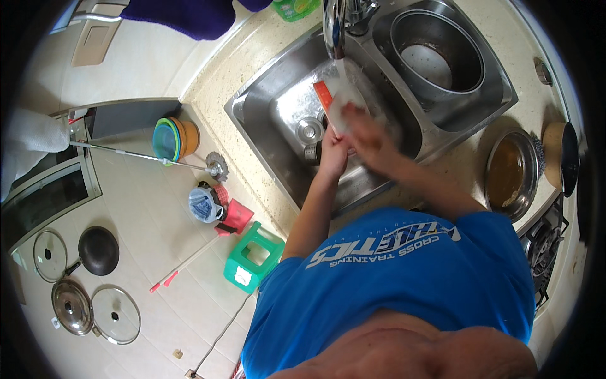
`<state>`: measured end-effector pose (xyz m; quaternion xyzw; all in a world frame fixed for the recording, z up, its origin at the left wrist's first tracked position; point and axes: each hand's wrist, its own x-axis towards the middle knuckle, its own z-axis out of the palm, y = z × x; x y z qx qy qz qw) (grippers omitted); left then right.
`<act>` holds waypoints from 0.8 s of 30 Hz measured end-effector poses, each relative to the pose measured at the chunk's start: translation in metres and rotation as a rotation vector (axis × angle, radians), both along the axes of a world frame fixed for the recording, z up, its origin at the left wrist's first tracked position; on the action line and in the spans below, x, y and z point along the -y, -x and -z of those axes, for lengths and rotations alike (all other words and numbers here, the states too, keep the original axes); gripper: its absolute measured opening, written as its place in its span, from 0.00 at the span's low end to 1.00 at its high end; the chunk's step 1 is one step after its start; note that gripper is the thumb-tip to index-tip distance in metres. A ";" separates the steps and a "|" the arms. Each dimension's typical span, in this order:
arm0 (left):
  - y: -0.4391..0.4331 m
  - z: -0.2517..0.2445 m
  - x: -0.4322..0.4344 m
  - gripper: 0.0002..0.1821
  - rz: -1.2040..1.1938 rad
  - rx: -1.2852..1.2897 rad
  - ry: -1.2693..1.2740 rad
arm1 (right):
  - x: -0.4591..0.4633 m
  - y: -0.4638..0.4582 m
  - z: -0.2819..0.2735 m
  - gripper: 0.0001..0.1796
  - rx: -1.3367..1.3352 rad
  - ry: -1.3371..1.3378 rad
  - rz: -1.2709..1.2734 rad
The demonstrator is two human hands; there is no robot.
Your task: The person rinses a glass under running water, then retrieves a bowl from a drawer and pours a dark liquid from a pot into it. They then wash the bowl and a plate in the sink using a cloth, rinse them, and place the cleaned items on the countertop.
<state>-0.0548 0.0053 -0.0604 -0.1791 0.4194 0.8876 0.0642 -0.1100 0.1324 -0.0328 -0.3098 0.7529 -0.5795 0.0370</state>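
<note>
In the left basin of a steel double sink [293, 166], my left hand [335, 154] grips the near end of a flat object with an orange edge strip [323, 97]; its kind cannot be told. My right hand [369, 139] is blurred and lies over that object, against a whitish, blurred part of it or something pale on it. Whether the right hand grips anything is unclear. Water runs from the chrome faucet [334, 33] just beyond the hands. A steel drain strainer [310, 131] and a small metal cylinder [312, 154] sit at the basin's bottom.
A large metal pot [438, 52] stands in the right basin. On the counter at right are a steel bowl of brownish liquid [509, 173] and a pan [561, 156], near a gas stove [544, 246]. A green stool [253, 260] stands at left below the counter.
</note>
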 end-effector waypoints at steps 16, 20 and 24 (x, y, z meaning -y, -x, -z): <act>-0.020 0.023 0.006 0.23 -0.002 -0.058 0.231 | 0.067 0.073 0.005 0.21 0.323 -0.501 -0.004; -0.013 0.008 -0.005 0.24 -0.125 -0.077 0.071 | 0.037 -0.017 -0.016 0.24 -0.208 -0.364 0.121; -0.019 0.014 0.006 0.23 -0.082 -0.060 0.018 | 0.040 0.000 -0.009 0.26 -0.321 -0.394 0.054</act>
